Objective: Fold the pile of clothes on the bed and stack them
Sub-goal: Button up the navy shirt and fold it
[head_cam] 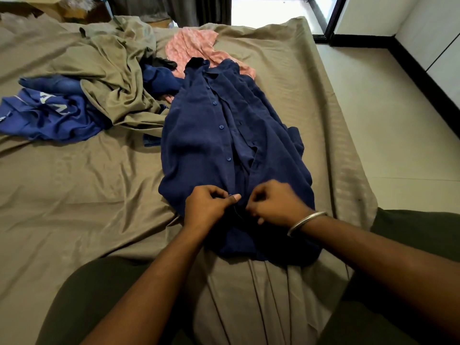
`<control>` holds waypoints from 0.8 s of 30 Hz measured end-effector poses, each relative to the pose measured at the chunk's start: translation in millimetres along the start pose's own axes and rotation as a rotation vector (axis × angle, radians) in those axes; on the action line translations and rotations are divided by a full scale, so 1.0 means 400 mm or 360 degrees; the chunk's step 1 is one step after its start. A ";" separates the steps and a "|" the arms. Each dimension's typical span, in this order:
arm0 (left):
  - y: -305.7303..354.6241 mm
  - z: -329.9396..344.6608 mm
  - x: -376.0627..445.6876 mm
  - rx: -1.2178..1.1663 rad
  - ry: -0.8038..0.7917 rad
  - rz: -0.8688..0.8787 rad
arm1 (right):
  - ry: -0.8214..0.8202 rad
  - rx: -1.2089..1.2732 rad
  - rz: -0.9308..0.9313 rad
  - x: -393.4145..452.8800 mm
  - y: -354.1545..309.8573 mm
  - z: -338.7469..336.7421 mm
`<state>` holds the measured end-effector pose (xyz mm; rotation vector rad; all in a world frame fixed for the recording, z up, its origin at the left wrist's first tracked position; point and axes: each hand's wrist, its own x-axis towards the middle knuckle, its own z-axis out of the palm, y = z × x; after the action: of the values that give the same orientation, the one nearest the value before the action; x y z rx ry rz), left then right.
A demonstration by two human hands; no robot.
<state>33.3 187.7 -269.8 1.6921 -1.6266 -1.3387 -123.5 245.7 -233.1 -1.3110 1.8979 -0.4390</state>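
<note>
- Navy button shirt (214,135): spread lengthwise mid-bed, collar far, hem near; placket partly open at the near end.
- Left hand (206,206): fingers curled, thumb pinching the placket edge at a button.
- Right hand (275,204): fingers curled, pinching the opposite placket edge; bangle (305,221) on the wrist.
- Unfolded pile, far left: blue printed garment (47,115), olive cloth (112,78), pink garment (189,46) under the shirt's collar.
- Bed sheet (74,183): rumpled.
- Risk, judged: button misaligned with its hole, skewing the front panels; rumpled sheet beneath pressing creases into later folds.

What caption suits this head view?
Both hands, left and right, pinch the navy button-up shirt spread on the bed.
</note>
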 end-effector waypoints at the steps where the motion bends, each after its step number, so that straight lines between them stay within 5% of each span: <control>1: 0.000 0.001 0.001 0.0002 0.0014 0.0004 | 0.0298 -0.0142 -0.0112 0.012 0.003 -0.031; 4: 0.001 0.005 0.001 -0.0019 0.0023 -0.0002 | 0.0591 -0.0188 -0.0454 0.033 0.021 -0.114; 9: -0.008 0.010 0.008 -0.0117 -0.0024 -0.0031 | -0.0060 -0.0514 -0.0850 0.048 0.034 -0.113; 13: -0.011 0.006 0.014 -0.0342 -0.0102 -0.0083 | -0.0137 -0.0921 -0.1006 0.070 0.024 -0.083; 18: -0.001 0.002 0.004 -0.0443 -0.0242 -0.0053 | -0.0036 -0.1231 -0.1090 0.088 0.026 -0.084; 24: 0.011 -0.001 0.001 -0.0534 -0.0162 -0.0028 | 0.0287 -0.0902 -0.1256 0.089 0.037 -0.130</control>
<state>31.2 186.4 -266.4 1.4624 -1.3477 -1.6254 -178.2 212.1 -223.5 -2.4848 1.6291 -0.4213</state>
